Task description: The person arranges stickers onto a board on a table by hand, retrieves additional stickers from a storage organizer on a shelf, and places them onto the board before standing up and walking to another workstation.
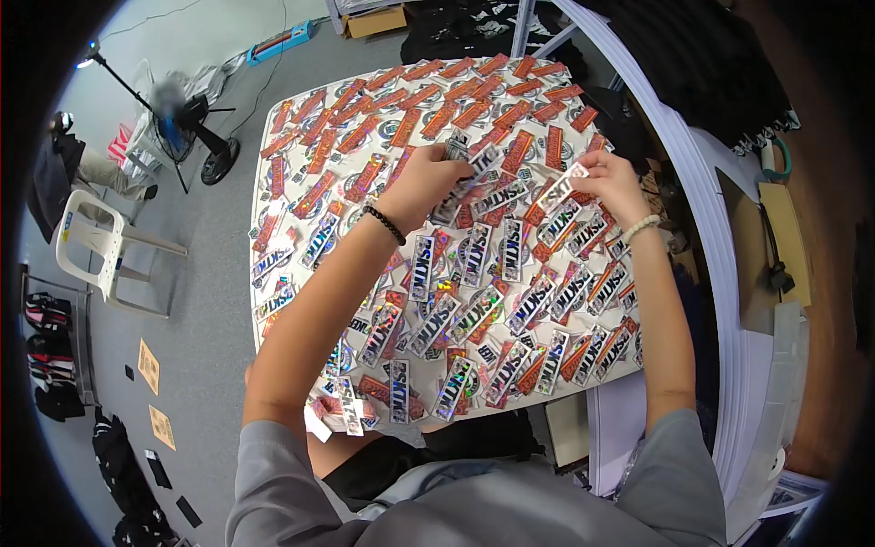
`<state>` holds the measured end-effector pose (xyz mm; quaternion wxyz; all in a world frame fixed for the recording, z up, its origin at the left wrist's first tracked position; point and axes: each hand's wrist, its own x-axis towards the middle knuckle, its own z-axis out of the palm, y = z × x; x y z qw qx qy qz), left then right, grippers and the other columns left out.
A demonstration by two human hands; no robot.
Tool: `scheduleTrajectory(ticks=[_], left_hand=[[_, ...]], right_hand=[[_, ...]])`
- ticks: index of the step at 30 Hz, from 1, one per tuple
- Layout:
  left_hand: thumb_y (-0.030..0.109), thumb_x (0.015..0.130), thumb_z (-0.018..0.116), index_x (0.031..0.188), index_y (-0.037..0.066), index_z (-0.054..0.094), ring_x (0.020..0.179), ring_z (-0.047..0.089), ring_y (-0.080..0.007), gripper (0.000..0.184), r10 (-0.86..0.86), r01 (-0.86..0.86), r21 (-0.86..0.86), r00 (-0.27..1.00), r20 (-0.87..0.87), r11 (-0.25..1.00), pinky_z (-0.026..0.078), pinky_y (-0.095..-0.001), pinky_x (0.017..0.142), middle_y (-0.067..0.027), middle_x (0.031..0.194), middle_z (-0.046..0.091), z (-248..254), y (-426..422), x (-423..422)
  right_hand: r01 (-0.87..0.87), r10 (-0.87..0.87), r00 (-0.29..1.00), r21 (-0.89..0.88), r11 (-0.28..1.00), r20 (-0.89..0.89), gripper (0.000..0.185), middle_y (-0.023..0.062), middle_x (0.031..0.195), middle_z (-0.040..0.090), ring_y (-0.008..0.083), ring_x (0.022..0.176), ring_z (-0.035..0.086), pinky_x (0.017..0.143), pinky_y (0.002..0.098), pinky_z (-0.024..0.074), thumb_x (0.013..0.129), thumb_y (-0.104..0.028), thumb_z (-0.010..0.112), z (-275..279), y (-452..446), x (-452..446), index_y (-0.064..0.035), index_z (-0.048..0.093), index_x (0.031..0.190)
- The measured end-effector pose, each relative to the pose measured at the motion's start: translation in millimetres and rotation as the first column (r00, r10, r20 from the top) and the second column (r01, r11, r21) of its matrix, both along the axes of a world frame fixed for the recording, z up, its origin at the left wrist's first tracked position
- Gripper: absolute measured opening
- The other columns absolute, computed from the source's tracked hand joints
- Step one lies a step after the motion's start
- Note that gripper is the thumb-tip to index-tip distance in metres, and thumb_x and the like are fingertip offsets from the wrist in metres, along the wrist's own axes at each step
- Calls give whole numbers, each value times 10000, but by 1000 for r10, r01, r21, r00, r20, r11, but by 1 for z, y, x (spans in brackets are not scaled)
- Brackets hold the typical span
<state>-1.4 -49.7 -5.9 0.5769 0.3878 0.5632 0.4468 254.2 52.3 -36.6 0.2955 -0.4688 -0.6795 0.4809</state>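
Note:
A white table (pixel 266 187) is spread with many overlapping stickers, red ones towards the far side and black-and-silver lettered ones nearer my body. My left hand (pixel 427 182), with a dark beaded bracelet at the wrist, is closed on a stack of lettered stickers (pixel 453 207) over the table's middle. To the right, my right hand (pixel 609 185), wearing a pale beaded bracelet, pinches one white lettered sticker (pixel 560 192) just above the red stickers. Fingers hide part of the stack.
A white plastic chair (pixel 114 246) stands on the floor at the left, near a fan (pixel 214 146) and a seated person's leg (pixel 114 173). White shelving (pixel 720 301) and dark hanging garments (pixel 702 64) flank the table's right side. A cardboard box (pixel 375 22) lies beyond it.

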Motion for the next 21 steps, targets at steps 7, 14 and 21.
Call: scheduleTrajectory(ticks=[7,14,21], left_hand=[[144,799,440,991,-1,503,798,580,-335,249,-102,366,304,769,-631,879,434,-397,712,-199,840,603,-33,15,13],[110,819,434,997,-17,493,818,582,-348,227,-157,373,194,728,-668,907,434,-400,726,-227,869,594,-13,-1,23],[74,816,437,1154,-13,457,734,493,-84,349,-113,302,256,819,-562,918,411,-247,656,-28,823,539,-18,-6,17]], right_hand=[[-11,-49,971,247,969,234,279,36,642,603,84,562,554,518,224,422,660,-51,700,-15,-3,-13,-21,578,909],[-36,-86,932,326,945,351,320,59,667,608,226,646,595,600,353,462,638,-215,727,-14,-12,-21,-74,600,896],[-173,-73,915,547,819,398,476,73,857,509,224,826,531,722,315,439,577,-190,769,-7,-27,-16,-102,565,997]])
